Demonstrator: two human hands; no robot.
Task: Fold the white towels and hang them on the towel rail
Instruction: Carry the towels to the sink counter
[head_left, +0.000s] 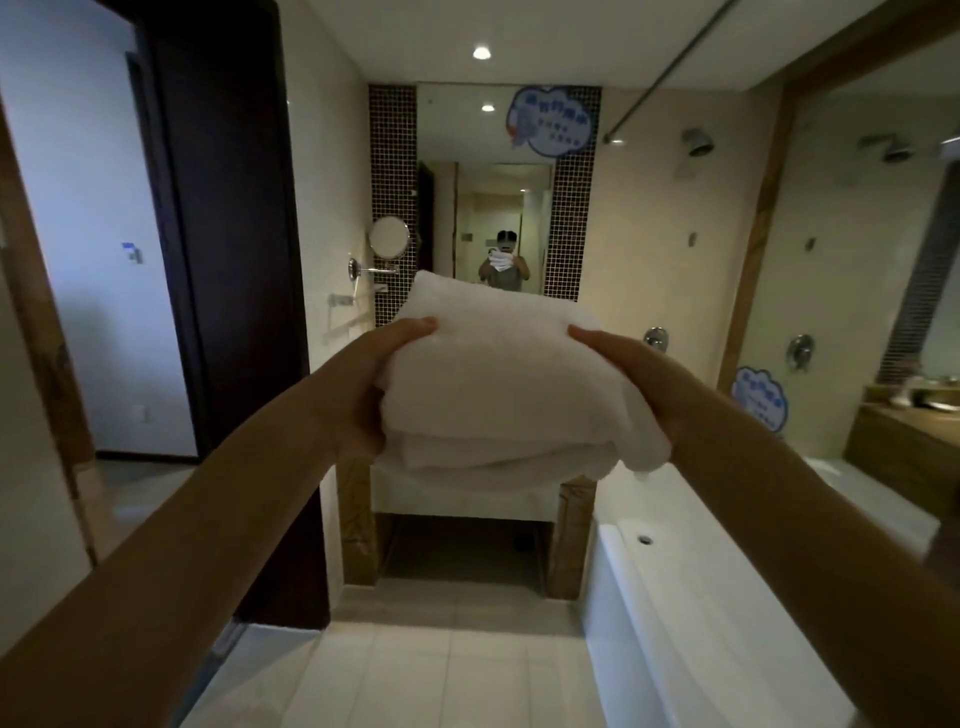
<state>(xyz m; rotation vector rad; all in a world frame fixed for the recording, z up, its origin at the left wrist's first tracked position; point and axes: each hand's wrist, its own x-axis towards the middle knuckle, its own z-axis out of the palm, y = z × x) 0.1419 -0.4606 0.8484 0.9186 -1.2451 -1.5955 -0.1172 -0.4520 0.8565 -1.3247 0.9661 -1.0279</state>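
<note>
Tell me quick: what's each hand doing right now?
Left hand: closed, gripping the folded white towels at their left edge.
Right hand: closed, gripping their right edge.

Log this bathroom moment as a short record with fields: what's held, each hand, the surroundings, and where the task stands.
Held item: stack of folded white terry towels, held up in the air
Left hand: grips the stack's left side, thumb on top
Right hand: grips the stack's right side, thumb on top
Ahead: tall rectangular wall mirror
Left wall: round chrome swivel mirror; chrome wall fitting below it, possibly the rail
Right: white bathtub
Task state: towels folded, not yet hung
</note>
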